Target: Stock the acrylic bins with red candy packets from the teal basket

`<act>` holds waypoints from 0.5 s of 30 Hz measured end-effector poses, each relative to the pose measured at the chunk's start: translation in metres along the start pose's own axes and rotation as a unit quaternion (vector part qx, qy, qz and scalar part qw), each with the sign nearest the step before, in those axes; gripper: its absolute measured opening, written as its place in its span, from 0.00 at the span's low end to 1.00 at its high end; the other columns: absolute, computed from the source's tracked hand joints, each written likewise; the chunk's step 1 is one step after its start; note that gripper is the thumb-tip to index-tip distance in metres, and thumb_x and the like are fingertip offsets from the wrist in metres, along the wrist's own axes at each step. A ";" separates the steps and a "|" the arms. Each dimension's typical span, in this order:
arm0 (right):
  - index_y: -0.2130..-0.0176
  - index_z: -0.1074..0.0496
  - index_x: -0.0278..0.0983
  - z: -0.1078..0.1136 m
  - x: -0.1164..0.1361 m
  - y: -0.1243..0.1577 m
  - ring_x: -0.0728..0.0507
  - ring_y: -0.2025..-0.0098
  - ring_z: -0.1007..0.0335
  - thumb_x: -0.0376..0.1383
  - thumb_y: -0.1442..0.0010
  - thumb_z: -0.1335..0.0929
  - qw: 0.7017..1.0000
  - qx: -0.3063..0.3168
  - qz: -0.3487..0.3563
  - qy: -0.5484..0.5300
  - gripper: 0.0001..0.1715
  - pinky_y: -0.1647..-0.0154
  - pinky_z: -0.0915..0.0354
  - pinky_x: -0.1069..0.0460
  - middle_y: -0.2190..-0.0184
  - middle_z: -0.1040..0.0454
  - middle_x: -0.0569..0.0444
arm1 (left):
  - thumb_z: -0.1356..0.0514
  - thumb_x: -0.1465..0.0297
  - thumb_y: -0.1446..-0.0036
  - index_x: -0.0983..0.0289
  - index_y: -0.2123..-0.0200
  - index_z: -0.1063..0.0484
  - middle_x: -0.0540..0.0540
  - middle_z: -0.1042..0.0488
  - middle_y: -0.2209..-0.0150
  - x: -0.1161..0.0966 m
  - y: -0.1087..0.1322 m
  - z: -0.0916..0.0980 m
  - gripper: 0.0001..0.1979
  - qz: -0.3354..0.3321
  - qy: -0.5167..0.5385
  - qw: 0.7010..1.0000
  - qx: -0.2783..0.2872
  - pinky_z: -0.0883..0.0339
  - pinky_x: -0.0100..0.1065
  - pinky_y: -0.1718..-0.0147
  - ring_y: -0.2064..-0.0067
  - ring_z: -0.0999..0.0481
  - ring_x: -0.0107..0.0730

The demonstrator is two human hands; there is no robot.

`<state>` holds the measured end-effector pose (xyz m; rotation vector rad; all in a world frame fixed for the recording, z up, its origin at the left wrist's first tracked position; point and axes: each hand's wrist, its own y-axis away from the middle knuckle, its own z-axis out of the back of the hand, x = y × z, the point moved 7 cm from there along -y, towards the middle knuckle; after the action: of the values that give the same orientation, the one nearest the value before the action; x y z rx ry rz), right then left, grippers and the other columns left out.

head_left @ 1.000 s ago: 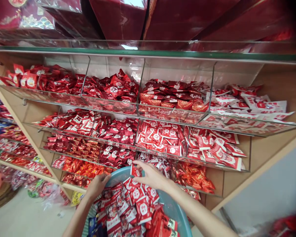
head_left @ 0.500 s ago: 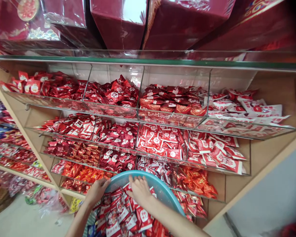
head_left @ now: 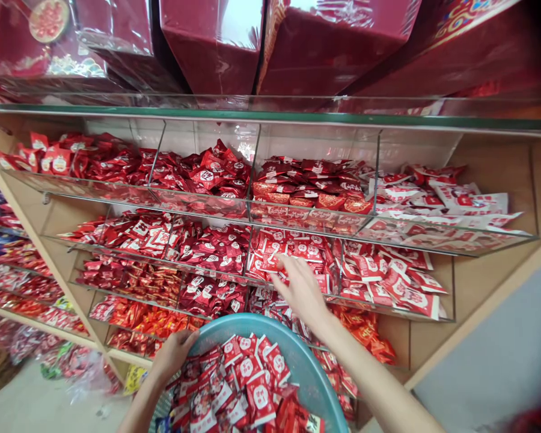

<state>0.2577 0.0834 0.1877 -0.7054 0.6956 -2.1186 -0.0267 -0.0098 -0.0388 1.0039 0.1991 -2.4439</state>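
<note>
At teal bskt (head_left: pixel 315 374), L hand (head_left: pixel 172 355) prob. on rim, grip unclear.

Legible wording: none; every text is appearing too small or blurred to read. In the basin (head_left: pixel 310 377), small red packets (head_left: pixel 260 397) are bearing white rounded labels with red characters, while an orange-red packet (head_left: pixel 314 423) is carrying dark characters on a pale panel. Beyond, an upper-row packet (head_left: pixel 206 176) is displaying dark characters on a white disc, maroon packets (head_left: pixel 223 261) are showing small white labels, and white-ended packets (head_left: pixel 473 201) are presenting red print.
</note>
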 end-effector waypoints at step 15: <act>0.42 0.48 0.37 -0.015 -0.052 -0.030 0.40 0.58 0.41 0.37 0.48 0.35 0.994 0.071 -0.039 0.078 0.35 0.57 0.45 0.47 0.57 0.30 0.48 | 0.50 0.50 0.54 0.63 0.82 0.37 0.46 0.40 0.83 0.006 -0.002 -0.001 0.22 -0.007 0.001 1.000 -0.012 0.48 0.26 0.78 0.77 0.39 0.27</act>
<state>0.2610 0.1451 0.1846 -0.5007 0.6002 -2.2867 -0.0306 -0.0095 -0.0436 0.9968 0.2351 -2.4471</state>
